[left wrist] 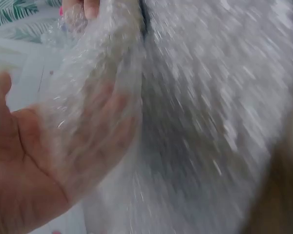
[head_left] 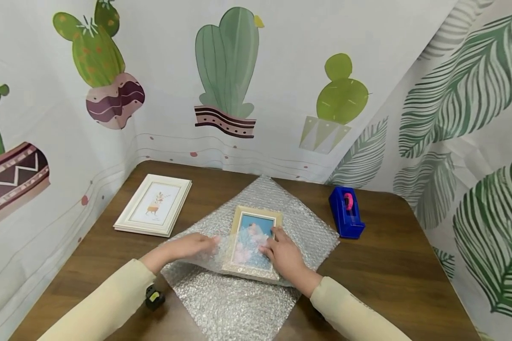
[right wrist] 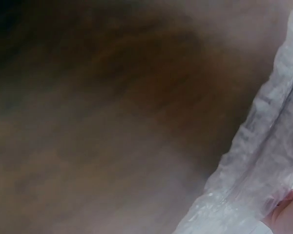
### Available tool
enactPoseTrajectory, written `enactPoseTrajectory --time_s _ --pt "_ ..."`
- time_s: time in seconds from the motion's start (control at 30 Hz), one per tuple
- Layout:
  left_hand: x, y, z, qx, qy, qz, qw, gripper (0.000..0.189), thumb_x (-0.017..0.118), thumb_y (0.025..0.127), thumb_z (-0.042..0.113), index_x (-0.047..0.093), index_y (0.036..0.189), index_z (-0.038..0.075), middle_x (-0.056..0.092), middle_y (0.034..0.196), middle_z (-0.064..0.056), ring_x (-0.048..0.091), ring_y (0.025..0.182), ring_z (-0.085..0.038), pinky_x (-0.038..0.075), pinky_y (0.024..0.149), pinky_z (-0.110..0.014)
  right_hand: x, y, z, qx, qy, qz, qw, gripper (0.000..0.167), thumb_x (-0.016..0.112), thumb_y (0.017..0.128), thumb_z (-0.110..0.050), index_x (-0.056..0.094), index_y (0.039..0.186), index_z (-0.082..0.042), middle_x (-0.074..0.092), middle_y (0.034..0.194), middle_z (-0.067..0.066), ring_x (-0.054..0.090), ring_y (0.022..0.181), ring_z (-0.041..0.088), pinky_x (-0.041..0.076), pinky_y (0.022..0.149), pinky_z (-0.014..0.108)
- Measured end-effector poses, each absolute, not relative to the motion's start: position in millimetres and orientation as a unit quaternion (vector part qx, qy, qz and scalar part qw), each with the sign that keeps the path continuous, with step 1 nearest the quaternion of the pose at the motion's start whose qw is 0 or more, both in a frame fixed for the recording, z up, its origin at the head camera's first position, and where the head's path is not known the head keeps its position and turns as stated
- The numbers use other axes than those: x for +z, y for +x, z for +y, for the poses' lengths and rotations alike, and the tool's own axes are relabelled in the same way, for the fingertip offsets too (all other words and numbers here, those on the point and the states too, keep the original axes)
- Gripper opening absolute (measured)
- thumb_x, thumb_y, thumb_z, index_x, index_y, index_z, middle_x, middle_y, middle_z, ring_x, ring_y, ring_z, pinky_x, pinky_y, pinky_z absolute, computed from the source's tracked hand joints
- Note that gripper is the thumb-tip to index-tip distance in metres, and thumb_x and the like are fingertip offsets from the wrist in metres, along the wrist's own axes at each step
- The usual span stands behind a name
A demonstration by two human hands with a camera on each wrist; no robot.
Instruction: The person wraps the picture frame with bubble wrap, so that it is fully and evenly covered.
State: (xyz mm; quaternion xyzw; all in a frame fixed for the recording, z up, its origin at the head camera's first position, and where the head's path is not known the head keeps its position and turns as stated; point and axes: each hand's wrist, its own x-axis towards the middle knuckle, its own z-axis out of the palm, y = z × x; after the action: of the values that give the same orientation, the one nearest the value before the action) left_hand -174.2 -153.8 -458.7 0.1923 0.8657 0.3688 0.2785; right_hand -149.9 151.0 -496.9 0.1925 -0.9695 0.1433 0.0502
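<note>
Wrapping, apparently: your left hand (head_left: 196, 244), fingers straight, supports bubble wrap (head_left: 239, 305) over the picture frame (head_left: 250, 226) lying on it; your right hand (head_left: 287, 254) rests at three o'clock, pinch indeterminable; next, likely, press flat.

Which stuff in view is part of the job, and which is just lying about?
In the job:
gold picture frame
bubble wrap
left hand, at the wrap's raised flap
right hand, over the frame

Apparently lying about:
white picture frame, untouched
blue tape dispenser, untouched, though possibly for sealing the wrap
</note>
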Motion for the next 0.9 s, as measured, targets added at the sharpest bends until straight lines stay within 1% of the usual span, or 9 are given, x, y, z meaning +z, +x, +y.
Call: enactPoseTrajectory --time_s 0.07,0.13,0.2,0.27,0.4,0.5,0.6,0.77,0.9 --pt "-460.9 -171.6 -163.4 0.357 0.217 0.872 0.256 0.037 0.06 0.101 0.038 0.069 0.077 0.012 0.062 0.07 0.005 0.059 0.067 -0.011 0.051 0.067 -0.027 -496.7 -150.5 152.0 0.14 0.197 -0.968 0.064 0.028 0.066 0.097 -0.034 0.057 0.08 -0.013 0.059 0.14 0.028 0.064 0.12 0.043 0.058 0.077 0.045" --pt "-464.1 -168.3 -168.3 0.347 0.241 0.879 0.223 0.035 0.069 0.094 0.024 0.056 0.063 0.014 0.042 0.059 0.012 0.038 0.056 -0.003 0.035 0.056 -0.019 -497.0 -151.0 152.9 0.132 0.202 -0.967 0.082 0.03 0.067 0.096 -0.034 0.054 0.08 -0.012 0.06 0.136 0.028 0.067 0.113 0.04 0.057 0.073 0.041" --pt "-465.9 -164.0 -167.0 0.332 0.242 0.893 0.183 0.023 0.071 0.088 0.015 0.06 0.067 0.011 0.047 0.061 0.011 0.04 0.058 -0.002 0.037 0.057 -0.019 -497.7 -151.3 152.8 0.119 0.207 -0.966 0.101 0.032 0.068 0.095 -0.034 0.052 0.08 -0.011 0.062 0.134 0.027 0.069 0.107 0.036 0.056 0.071 0.038" --pt "-465.0 -159.0 -158.7 0.314 0.216 0.912 0.151 0.004 0.069 0.081 0.006 0.069 0.084 0.004 0.057 0.066 0.004 0.047 0.061 -0.007 0.043 0.059 -0.023 -498.7 -151.8 151.9 0.109 0.21 -0.965 0.116 0.034 0.07 0.094 -0.034 0.051 0.08 -0.01 0.063 0.133 0.027 0.07 0.101 0.034 0.054 0.068 0.035" --pt "-461.0 -141.6 -130.4 0.241 0.191 0.949 0.07 0.057 0.066 0.078 -0.002 0.058 0.135 -0.006 0.072 0.109 -0.021 0.068 0.091 -0.028 0.06 0.081 -0.042 -499.3 -151.7 148.9 0.103 0.205 -0.965 0.128 0.035 0.072 0.092 -0.034 0.052 0.08 -0.008 0.064 0.132 0.026 0.068 0.085 0.029 0.049 0.059 0.03" --pt "-462.3 -127.3 -108.5 0.182 0.259 0.949 -0.002 0.06 0.063 0.089 0.003 0.049 0.147 -0.005 0.06 0.141 -0.027 0.063 0.126 -0.041 0.053 0.107 -0.052 -499.1 -151.5 147.2 0.094 0.197 -0.967 0.13 0.034 0.072 0.092 -0.035 0.055 0.081 -0.007 0.064 0.132 0.024 0.069 0.084 0.027 0.05 0.057 0.028" --pt "-468.0 -117.9 -91.3 0.115 0.355 0.926 -0.053 0.05 0.059 0.099 0.014 0.052 0.147 0.0 0.054 0.152 -0.019 0.052 0.142 -0.037 0.045 0.117 -0.05 -498.2 -151.3 145.9 0.075 0.189 -0.97 0.131 0.034 0.073 0.093 -0.035 0.061 0.088 -0.004 0.065 0.132 0.023 0.072 0.095 0.028 0.057 0.064 0.031" --pt "-477.3 -112.8 -72.8 0.056 0.404 0.913 0.017 0.051 0.045 0.109 0.032 0.046 0.154 0.007 0.045 0.162 -0.009 0.044 0.15 -0.027 0.042 0.12 -0.045 -495.5 -150.8 144.8 0.067 0.172 -0.977 0.106 0.04 0.071 0.094 -0.035 0.066 0.106 0.003 0.064 0.135 0.023 0.072 0.107 0.032 0.062 0.08 0.037" --pt "-480.4 -114.2 -66.3 0.051 0.384 0.917 0.091 0.061 0.039 0.11 0.045 0.035 0.16 0.011 0.034 0.169 -0.007 0.034 0.157 -0.026 0.035 0.125 -0.048 -493.7 -150.0 145.0 0.082 0.167 -0.979 0.082 0.038 0.069 0.096 -0.035 0.065 0.107 0.002 0.061 0.139 0.024 0.071 0.108 0.034 0.062 0.081 0.04"
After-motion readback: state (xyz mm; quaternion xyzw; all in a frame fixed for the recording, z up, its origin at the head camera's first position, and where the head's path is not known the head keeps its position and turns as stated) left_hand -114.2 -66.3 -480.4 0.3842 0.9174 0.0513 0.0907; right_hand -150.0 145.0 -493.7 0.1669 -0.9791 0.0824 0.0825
